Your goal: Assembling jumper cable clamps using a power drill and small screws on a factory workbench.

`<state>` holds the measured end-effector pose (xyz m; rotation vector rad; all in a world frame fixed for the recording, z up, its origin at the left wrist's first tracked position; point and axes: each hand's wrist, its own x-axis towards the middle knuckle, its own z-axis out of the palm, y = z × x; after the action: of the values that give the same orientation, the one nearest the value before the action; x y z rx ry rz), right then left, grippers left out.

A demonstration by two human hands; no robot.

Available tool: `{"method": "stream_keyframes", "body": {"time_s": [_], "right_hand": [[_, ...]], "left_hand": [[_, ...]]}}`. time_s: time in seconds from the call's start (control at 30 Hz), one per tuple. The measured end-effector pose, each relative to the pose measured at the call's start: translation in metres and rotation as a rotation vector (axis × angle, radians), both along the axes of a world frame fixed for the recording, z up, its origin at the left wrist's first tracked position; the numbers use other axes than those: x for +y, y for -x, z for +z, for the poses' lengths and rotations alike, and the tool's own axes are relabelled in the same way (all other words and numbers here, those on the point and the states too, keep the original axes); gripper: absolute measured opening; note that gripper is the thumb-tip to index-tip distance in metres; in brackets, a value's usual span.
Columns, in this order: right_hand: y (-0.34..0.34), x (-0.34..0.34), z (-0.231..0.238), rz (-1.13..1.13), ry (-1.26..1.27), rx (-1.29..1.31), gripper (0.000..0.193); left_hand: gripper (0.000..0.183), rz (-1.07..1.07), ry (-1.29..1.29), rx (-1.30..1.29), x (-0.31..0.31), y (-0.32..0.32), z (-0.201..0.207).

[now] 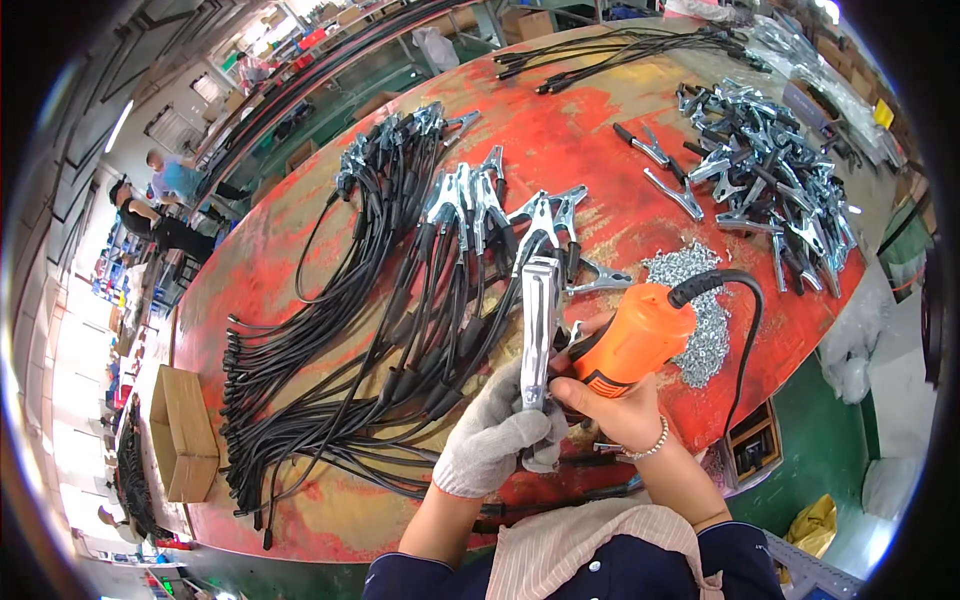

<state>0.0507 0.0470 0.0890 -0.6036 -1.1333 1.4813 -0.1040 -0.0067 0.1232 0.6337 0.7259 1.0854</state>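
My left hand (486,445), in a grey knit glove, is closed on the lower end of a silver spring clamp (540,315) that stands upright. Wrapped round an orange electric screwdriver (632,338) is my bare right hand (622,412), a beaded bracelet at its wrist. The screwdriver's front end points at the clamp; its tip is hidden by the fingers and clamp. A black cord (755,310) runs from its rear. Just beyond my hands lie black cables (440,290) with silver clamps (465,200) on their far ends.
A heap of small screws (705,345) lies behind the screwdriver on the red worn table (560,130). Loose clamps (770,180) are piled at the far right. Another cable bundle (350,270) spreads to the left, near a cardboard box (185,440). People (160,220) stand far left.
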Motion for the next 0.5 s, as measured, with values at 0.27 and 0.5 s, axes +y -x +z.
{"method": "stream_keyframes", "body": {"time_s": [0.27, 0.5], "right_hand": [[-0.038, -0.018, 0.041, -0.587, -0.346, 0.283, 0.075], [-0.049, -0.021, 0.052, -0.486, -0.822, 0.580, 0.071]], "left_hand": [[0.053, 0.168, 0.064, 0.167, 0.019, -0.018, -0.010], [0.053, 0.276, -0.001, 0.269, 0.026, -0.037, -0.024]]}}
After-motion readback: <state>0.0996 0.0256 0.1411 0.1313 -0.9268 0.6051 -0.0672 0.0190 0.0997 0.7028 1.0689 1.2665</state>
